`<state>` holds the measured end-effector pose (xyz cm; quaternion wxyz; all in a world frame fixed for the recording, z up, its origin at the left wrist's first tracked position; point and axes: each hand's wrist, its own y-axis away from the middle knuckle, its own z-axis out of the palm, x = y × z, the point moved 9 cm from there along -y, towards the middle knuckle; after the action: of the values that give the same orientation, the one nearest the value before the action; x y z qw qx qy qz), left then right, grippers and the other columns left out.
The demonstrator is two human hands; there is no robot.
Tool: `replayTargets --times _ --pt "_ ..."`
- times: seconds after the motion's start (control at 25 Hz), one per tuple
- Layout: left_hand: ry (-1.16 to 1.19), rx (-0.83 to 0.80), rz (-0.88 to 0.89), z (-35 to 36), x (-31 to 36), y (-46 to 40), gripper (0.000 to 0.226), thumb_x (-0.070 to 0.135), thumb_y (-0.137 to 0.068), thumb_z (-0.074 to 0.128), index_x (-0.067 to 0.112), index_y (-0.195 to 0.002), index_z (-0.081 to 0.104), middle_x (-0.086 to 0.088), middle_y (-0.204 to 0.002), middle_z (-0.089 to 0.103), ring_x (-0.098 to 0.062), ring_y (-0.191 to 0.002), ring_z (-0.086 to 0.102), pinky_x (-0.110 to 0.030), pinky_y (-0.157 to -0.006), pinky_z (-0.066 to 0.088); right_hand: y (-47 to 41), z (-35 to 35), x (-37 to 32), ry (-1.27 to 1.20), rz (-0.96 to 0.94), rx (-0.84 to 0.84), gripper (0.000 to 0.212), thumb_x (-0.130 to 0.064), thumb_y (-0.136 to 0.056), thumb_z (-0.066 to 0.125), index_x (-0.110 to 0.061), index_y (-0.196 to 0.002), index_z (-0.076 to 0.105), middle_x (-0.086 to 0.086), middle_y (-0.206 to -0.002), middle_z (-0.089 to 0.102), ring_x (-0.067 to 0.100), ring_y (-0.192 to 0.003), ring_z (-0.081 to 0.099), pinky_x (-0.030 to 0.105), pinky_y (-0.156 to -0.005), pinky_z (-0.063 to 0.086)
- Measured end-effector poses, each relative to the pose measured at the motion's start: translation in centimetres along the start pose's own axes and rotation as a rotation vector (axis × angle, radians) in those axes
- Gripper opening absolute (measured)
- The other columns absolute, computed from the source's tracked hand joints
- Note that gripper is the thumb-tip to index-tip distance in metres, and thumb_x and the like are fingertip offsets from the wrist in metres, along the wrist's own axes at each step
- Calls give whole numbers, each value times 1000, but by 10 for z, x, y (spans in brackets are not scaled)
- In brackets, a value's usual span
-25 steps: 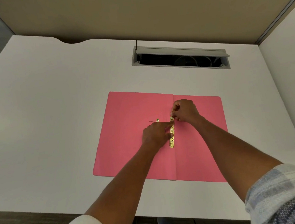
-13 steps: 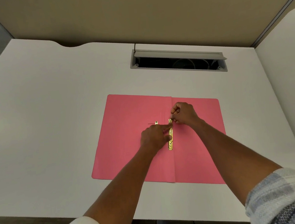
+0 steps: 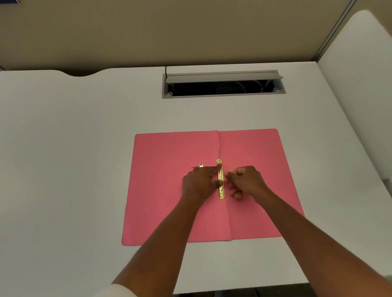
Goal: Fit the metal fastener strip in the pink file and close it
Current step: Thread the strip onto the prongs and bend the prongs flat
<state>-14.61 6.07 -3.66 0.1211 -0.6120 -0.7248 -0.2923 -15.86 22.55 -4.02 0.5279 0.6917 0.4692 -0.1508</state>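
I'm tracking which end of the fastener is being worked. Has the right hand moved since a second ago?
Yes. The right hand has slid toward the person along the gold fastener strip, from its far end to about its middle.

Office cubicle: white desk (image 3: 75, 181) with far cable-access hatch (image 3: 223, 85), tan partition panels (image 3: 180, 27) behind.

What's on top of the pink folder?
On the open pink file lie a gold metal fastener strip along the fold and a small gold clip. Both hands cover part of the strip's middle.
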Motion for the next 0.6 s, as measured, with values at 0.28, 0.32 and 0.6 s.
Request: replayTargets --times 0.28,0.32,0.6 --pt "14 -9 8 1 1 -1 50 49 -78 66 54 -127 57 7 -106 72 -23 -97 67 -29 -77 46 37 24 30 -122 214 -104 21 -6 -77 77 8 -90 69 21 -74 72 24 -49 64 26 -42 53" --pt "15 -10 12 1 2 -1 51 49 -77 67 53 -127 57 7 -106 72 -22 -97 67 -29 -75 44 40 21 33 -109 198 -57 16 -3 -77 75 6 -90 70 21 -73 73 24 -48 66 26 -42 53" --pt "4 -19 16 3 0 -1 50 49 -79 66 53 -128 56 4 -108 72 -24 -98 66 -33 -80 50 62 14 17 205 -235 226 17 -10 -84 62 -20 -85 76 -4 -81 76 14 -73 68 30 -69 56"
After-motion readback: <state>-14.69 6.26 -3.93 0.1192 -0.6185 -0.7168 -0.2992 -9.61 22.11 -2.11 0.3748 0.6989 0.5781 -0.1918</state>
